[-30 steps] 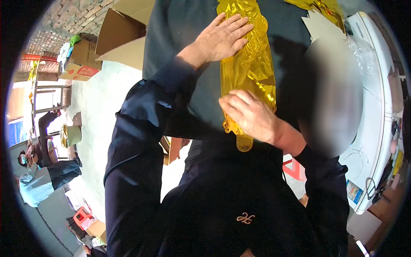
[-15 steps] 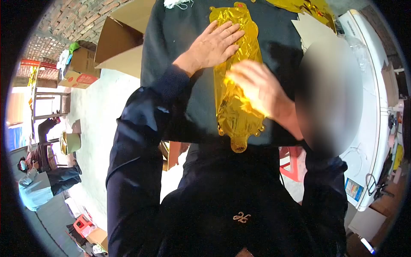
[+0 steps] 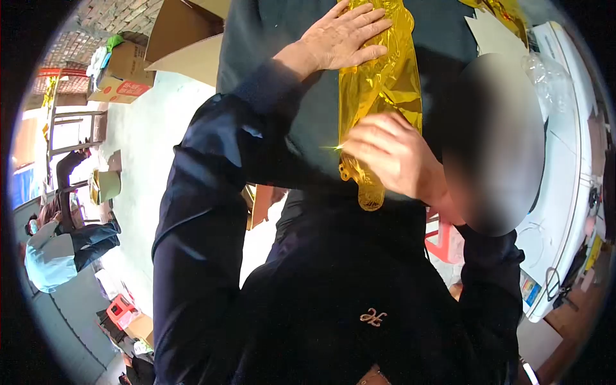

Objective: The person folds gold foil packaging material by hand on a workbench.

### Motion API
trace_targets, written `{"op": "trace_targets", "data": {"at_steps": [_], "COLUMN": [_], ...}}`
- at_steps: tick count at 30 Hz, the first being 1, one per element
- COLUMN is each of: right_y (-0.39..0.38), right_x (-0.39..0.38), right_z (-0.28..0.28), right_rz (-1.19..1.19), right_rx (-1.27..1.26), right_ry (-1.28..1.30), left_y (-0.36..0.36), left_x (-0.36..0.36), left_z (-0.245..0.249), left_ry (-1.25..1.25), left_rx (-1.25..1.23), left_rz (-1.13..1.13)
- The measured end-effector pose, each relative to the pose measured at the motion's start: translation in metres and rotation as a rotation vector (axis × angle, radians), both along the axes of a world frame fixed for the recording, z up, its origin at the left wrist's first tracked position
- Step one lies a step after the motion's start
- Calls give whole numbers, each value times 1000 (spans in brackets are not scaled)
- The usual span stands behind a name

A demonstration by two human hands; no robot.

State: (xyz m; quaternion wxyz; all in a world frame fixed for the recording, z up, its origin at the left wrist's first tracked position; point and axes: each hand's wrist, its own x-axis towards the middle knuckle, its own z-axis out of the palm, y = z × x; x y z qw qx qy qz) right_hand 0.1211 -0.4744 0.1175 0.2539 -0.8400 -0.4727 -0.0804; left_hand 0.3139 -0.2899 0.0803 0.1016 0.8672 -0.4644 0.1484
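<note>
A flat, wrinkled gold foil balloon point(image 3: 385, 80) lies lengthwise on a dark cloth-covered surface point(image 3: 301, 131), its rounded tab hanging past the near edge. My left hand point(image 3: 341, 40) rests palm down on the upper part of the foil with the fingers stretched out. Over the lower part, my right hand point(image 3: 398, 157) is closed, its curled fingers gripping the foil near its left edge. The fingertips and the foil beneath them are partly hidden.
Open cardboard boxes point(image 3: 183, 38) stand at the upper left. A white surface point(image 3: 558, 186) with clear plastic point(image 3: 548, 83) runs along the right. More gold foil point(image 3: 504, 16) lies at the top right. Another person point(image 3: 54, 256) is at the far left.
My right hand has moved toward the near end of the balloon, and its fingers are curled there. My left hand stays flat on the foil. The whole view has shifted slightly.
</note>
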Motion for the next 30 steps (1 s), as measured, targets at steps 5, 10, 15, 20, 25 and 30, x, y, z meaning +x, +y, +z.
{"op": "trace_targets", "data": {"at_steps": [5,10,15,20,25,30], "right_y": [16,16,16,-10,-41,-40], "right_x": [-2,-40,-47,-1,21,-13], "right_z": [-16,-19,-17,-1,-9,-4], "right_rz": [-63,-37,53,-99,-440,-347], "right_rx": [-74,-25,32,121,-78,-59], "right_ry": [-104,-17,5,-99,-238,-117], "left_y": [0,0,-1,0,-1,0], "left_x": [5,9,6,6,2,-3], "left_z": [-8,-11,-13,-12,-3,4], "left_ry": [-100,-141,-153,-143,-103,-19], "left_rx": [33,37,13,12,45,75], "left_rz": [17,26,39,18,20,21]}}
